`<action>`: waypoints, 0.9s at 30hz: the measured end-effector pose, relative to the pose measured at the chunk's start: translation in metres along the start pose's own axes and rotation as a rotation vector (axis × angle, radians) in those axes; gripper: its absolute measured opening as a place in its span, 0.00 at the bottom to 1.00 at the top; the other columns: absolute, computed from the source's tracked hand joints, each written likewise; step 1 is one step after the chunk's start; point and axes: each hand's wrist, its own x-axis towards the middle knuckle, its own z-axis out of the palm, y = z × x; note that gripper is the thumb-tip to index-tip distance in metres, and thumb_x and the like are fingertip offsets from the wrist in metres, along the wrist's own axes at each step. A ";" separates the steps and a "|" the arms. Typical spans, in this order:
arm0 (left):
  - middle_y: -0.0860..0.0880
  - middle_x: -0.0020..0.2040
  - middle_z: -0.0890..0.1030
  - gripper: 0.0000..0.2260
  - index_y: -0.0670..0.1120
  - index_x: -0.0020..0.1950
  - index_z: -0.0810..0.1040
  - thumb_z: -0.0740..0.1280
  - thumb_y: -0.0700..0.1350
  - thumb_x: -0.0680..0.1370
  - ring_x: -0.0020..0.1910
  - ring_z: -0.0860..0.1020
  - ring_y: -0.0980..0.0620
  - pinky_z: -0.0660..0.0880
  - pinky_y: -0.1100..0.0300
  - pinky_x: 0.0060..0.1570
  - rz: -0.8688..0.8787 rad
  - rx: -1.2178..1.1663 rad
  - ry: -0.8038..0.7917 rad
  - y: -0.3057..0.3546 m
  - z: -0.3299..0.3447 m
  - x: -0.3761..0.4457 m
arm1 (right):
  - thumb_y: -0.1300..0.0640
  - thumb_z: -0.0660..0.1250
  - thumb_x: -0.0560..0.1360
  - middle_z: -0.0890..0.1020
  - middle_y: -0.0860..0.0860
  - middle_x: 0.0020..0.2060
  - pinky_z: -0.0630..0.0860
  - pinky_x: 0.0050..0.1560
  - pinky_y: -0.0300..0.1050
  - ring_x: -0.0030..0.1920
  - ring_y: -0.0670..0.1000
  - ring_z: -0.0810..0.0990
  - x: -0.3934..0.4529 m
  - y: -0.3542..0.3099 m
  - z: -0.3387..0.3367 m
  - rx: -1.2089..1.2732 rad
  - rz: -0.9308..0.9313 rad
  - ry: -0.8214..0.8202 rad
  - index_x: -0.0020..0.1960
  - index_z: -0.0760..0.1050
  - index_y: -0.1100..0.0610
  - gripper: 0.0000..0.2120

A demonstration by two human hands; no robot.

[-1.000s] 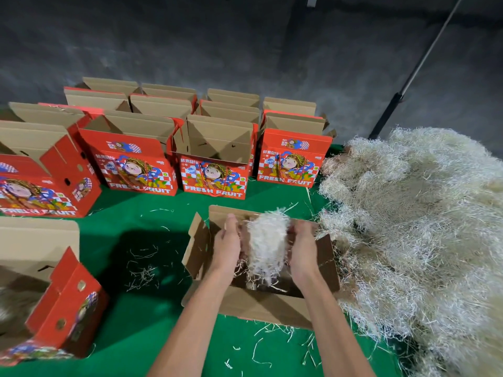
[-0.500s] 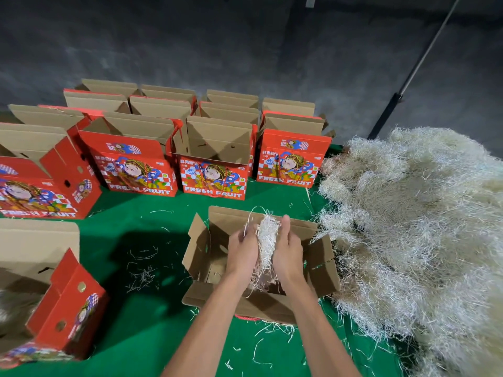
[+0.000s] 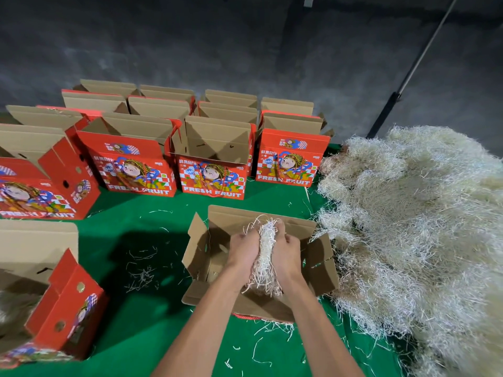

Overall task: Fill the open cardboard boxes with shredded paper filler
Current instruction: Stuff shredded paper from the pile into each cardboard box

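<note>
Hands: two, both over the near box. The left hand [image 3: 243,247] and the right hand [image 3: 286,250] press a single wad of shredded paper [image 3: 265,254] between them, palms facing in, fingers curled round it.
Wad: pale, upright, squeezed narrow; strands stick out above the fingers and hang below the wrists, down into the box mouth.
Box being filled: one open cardboard box [image 3: 321,263], near centre on the green cloth [image 3: 141,330], all flaps splayed outward, brown inside showing.
Filler heap: one big pile of shredded paper [image 3: 413,227] along the right side, its edge touching the box's right flap.
Far boxes: a front row of three red printed boxes [image 3: 212,178] reading "FRESH FRUIT", lids open, with more open boxes behind. I count about eight back there, though the flaps overlap and I can't be sure.
Left boxes: two more red ones, one at mid left [image 3: 40,191], one at near left [image 3: 62,308] with pale filler showing inside.
Loose strands: scattered on the cloth left of and in front of the near box.
</note>
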 end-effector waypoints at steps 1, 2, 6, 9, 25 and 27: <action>0.48 0.35 0.79 0.05 0.47 0.49 0.77 0.64 0.48 0.79 0.34 0.77 0.53 0.77 0.56 0.38 -0.019 0.020 -0.032 0.003 -0.004 0.002 | 0.36 0.55 0.81 0.69 0.44 0.18 0.66 0.23 0.37 0.19 0.43 0.65 0.002 -0.001 -0.003 -0.016 0.003 -0.003 0.37 0.70 0.53 0.24; 0.50 0.32 0.77 0.05 0.46 0.47 0.76 0.62 0.45 0.79 0.30 0.75 0.55 0.76 0.58 0.34 -0.032 0.050 -0.028 0.006 -0.008 0.003 | 0.37 0.55 0.81 0.65 0.44 0.17 0.62 0.20 0.36 0.18 0.43 0.61 0.006 -0.002 -0.006 -0.025 0.019 -0.001 0.37 0.68 0.53 0.23; 0.45 0.42 0.81 0.10 0.41 0.54 0.79 0.61 0.41 0.77 0.41 0.80 0.47 0.79 0.48 0.47 -0.095 -0.047 -0.018 0.019 -0.021 0.011 | 0.38 0.59 0.81 0.63 0.43 0.18 0.58 0.19 0.37 0.18 0.43 0.59 0.012 -0.010 -0.013 -0.018 0.029 -0.077 0.41 0.70 0.55 0.22; 0.42 0.47 0.86 0.11 0.42 0.56 0.81 0.67 0.44 0.76 0.45 0.85 0.43 0.81 0.48 0.49 -0.130 -0.171 -0.065 0.022 -0.024 0.017 | 0.38 0.60 0.80 0.63 0.44 0.18 0.61 0.23 0.40 0.19 0.43 0.60 0.013 -0.012 -0.009 0.008 0.056 -0.060 0.39 0.68 0.55 0.22; 0.54 0.26 0.66 0.11 0.48 0.36 0.68 0.63 0.36 0.76 0.21 0.61 0.59 0.58 0.61 0.25 0.044 -0.088 0.327 0.011 -0.017 0.023 | 0.45 0.59 0.83 0.67 0.44 0.18 0.60 0.23 0.40 0.20 0.43 0.62 0.020 0.000 -0.002 0.139 -0.005 0.150 0.32 0.69 0.55 0.23; 0.53 0.27 0.68 0.11 0.45 0.36 0.71 0.63 0.36 0.78 0.23 0.64 0.58 0.60 0.63 0.24 0.078 -0.032 0.309 0.009 -0.008 0.018 | 0.46 0.59 0.83 0.67 0.44 0.18 0.61 0.23 0.40 0.19 0.43 0.61 0.018 0.001 0.006 0.139 -0.021 0.158 0.32 0.69 0.55 0.23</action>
